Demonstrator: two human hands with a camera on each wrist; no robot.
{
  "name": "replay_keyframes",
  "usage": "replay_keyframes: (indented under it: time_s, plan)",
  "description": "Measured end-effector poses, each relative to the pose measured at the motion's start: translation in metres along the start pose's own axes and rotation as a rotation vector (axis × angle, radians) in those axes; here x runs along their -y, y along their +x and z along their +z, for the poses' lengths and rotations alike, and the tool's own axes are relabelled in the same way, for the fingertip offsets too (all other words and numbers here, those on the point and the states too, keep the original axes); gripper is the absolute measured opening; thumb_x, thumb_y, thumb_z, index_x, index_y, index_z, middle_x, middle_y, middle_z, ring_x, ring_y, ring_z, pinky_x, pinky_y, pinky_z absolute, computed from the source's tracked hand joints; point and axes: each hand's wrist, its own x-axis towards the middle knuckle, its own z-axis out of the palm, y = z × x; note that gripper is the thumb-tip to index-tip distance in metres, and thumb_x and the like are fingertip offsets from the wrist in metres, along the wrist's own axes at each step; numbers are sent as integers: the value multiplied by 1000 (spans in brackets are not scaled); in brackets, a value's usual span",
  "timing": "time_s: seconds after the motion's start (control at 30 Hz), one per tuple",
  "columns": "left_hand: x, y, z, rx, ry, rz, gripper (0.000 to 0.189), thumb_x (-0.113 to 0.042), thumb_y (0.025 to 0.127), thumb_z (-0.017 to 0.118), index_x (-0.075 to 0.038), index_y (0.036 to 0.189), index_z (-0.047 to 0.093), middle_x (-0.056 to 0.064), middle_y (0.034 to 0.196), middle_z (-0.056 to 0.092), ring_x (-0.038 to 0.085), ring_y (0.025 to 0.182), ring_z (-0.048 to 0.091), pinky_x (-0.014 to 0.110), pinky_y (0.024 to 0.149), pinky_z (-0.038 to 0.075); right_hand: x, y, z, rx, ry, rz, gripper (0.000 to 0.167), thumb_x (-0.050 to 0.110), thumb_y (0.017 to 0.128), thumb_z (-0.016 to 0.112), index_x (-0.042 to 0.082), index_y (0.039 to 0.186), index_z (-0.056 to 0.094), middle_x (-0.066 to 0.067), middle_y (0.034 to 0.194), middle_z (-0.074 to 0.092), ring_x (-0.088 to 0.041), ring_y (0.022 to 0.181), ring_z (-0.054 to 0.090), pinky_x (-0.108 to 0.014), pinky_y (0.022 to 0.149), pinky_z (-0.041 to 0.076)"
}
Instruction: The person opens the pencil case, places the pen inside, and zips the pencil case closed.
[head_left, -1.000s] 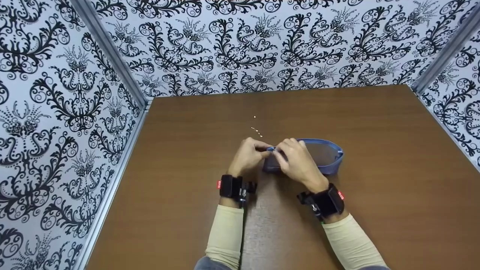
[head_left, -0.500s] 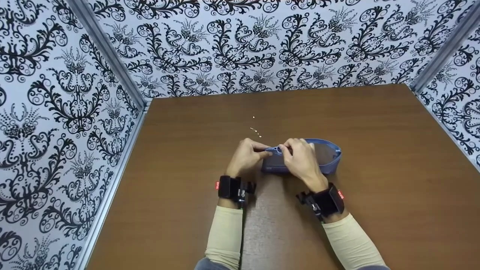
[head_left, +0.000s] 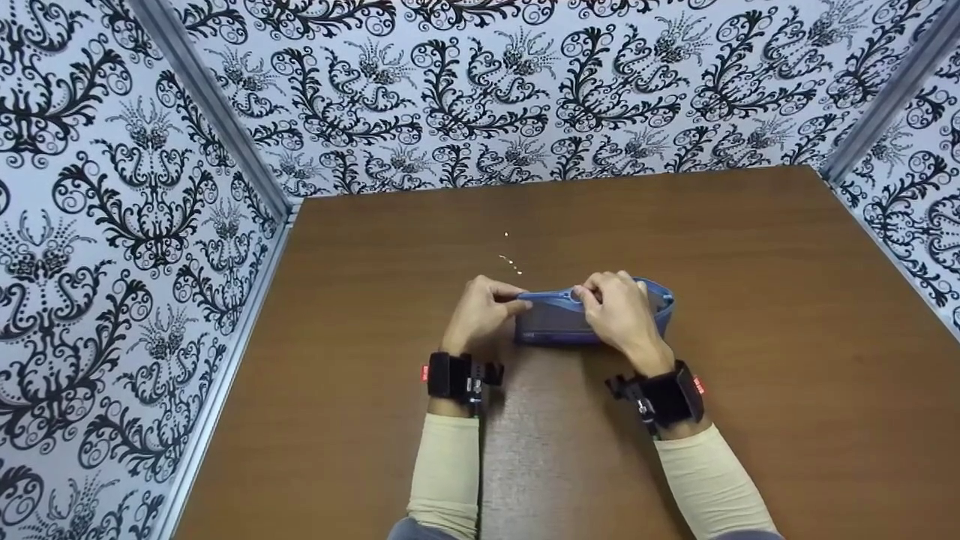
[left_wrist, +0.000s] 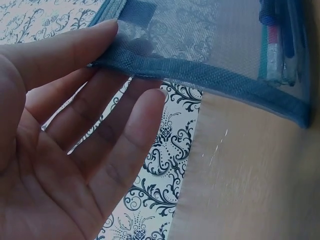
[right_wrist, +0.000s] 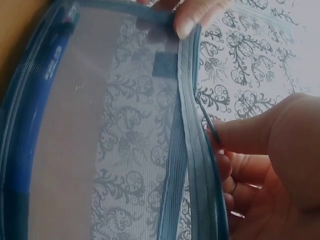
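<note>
A see-through blue mesh zip pouch (head_left: 551, 324) stands on the table, its zip edge uppermost. My left hand (head_left: 480, 311) pinches the pouch's upper left corner between thumb and fingers. With thumb and fingertips, my right hand (head_left: 624, 316) grips the thin zip pull (right_wrist: 208, 119) partway along the top. Left of the pull, the zip edges lie together; to its right the mouth gapes, partly hidden behind the right hand. Through the mesh, pens (left_wrist: 285, 50) show along the pouch's bottom, one of them a blue pen (right_wrist: 45, 105).
Several tiny pale specks (head_left: 511, 262) lie on the brown table (head_left: 360, 300) beyond the pouch. Patterned white-and-black walls (head_left: 480, 90) rise at the back and both sides, with metal frame posts (head_left: 217, 112) in the corners.
My right hand has moved rightward along the pouch's top with the zip pull, and a longer stretch of zip has come together behind it. The left hand has shifted slightly left.
</note>
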Motion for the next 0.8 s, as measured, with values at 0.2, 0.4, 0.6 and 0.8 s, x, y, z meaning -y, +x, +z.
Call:
replay_keyframes:
  time_s: [0.2,0.4,0.6,0.8]
  plan:
    - [2,-1,-3,-11,9,21,14,-14,85,77,-13,98,81,-3,95,77,6,83,63,24,78,50,-7,2,-6,14,-19,-12,22,21,96,63,3,84,69,-14,89,71,-36,93,58,-52,83,36]
    - [2,-3,-7,-30,-9,-16,12,-14,86,77,-13,98,81,-3,94,77,6,84,66,26,79,52,-15,3,-14,9,-13,-2,19,18,94,64,2,84,69,-16,90,71,-36,92,57,-53,83,35]
    - [3,-3,-9,-30,-2,-30,14,-16,87,77,-12,99,80,-1,94,77,7,83,66,26,77,52,-20,4,-18,31,-7,-2,20,19,95,64,2,86,70,-16,93,72,-37,93,58,-54,85,35]
    - [4,-4,-13,-51,-17,-36,14,-13,86,77,-9,99,80,3,93,77,9,80,67,26,75,53,-26,5,-24,3,6,5,18,15,93,65,1,83,69,-17,88,71,-38,90,57,-54,86,35]
